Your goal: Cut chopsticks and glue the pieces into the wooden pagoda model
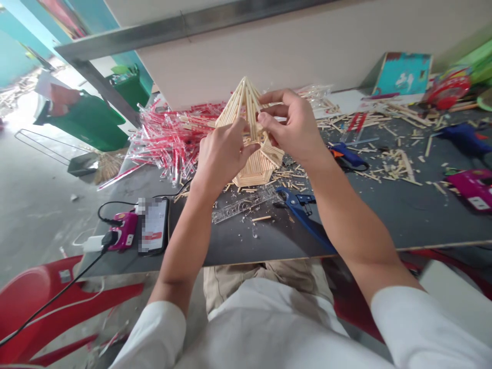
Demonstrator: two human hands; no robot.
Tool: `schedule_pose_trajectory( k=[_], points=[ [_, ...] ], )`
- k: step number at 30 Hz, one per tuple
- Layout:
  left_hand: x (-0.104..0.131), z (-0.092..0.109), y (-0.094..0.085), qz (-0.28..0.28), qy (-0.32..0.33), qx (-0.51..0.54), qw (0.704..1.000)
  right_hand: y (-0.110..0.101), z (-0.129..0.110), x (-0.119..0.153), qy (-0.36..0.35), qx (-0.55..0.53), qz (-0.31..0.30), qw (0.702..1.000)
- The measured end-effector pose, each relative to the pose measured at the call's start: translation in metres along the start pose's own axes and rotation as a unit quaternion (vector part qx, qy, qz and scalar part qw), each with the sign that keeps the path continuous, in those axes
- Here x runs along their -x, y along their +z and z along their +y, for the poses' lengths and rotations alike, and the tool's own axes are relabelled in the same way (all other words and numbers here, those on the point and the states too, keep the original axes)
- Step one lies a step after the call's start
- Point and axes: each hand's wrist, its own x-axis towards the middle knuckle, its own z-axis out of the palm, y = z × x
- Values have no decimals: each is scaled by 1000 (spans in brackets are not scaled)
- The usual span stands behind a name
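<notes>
A model built of thin wooden sticks stands on the dark table, with a pointed roof (245,97) above a stepped, many-sided base (253,171). My left hand (223,151) is closed at the front left of the roof, its fingertips against the sticks and partly hidden. On the right side of the roof, my right hand (290,123) pinches at a slanting stick, with thumb and fingers curled together. Below the model lie a clear ruler (244,205) and a blue cutter (303,215). A short loose stick (261,219) rests beside the ruler.
Red-and-clear plastic wrappers (169,138) pile up at the left. A phone (154,225) and a magenta power block (125,230) lie near the front left edge. Stick scraps, a blue glue gun (349,155) and another magenta block (472,188) are at the right.
</notes>
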Motion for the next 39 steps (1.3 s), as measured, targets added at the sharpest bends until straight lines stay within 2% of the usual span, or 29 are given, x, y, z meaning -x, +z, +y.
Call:
schedule_pose_trajectory(
  k=[4,7,14,22,28,34,39],
  points=[
    [-2,11,1,-15,-42,-45,998,15,4,-3,30,-34,75,996],
    [-3,17,1,-19,-59,-60,996,20,8,-5,33,-49,99,993],
    [-4,14,2,-18,-53,-49,997,20,14,-9,69,-89,112,987],
    [-2,10,7,19,-19,-13,1000,18,12,-10,93,-92,116,985],
    [-3,11,6,-2,-17,-42,999,18,5,-8,106,-124,104,981],
    [-3,12,7,7,-17,-55,998,16,7,-10,125,-123,87,981],
    [-3,13,7,7,-14,-35,999,17,9,-13,116,-120,95,981]
  ],
)
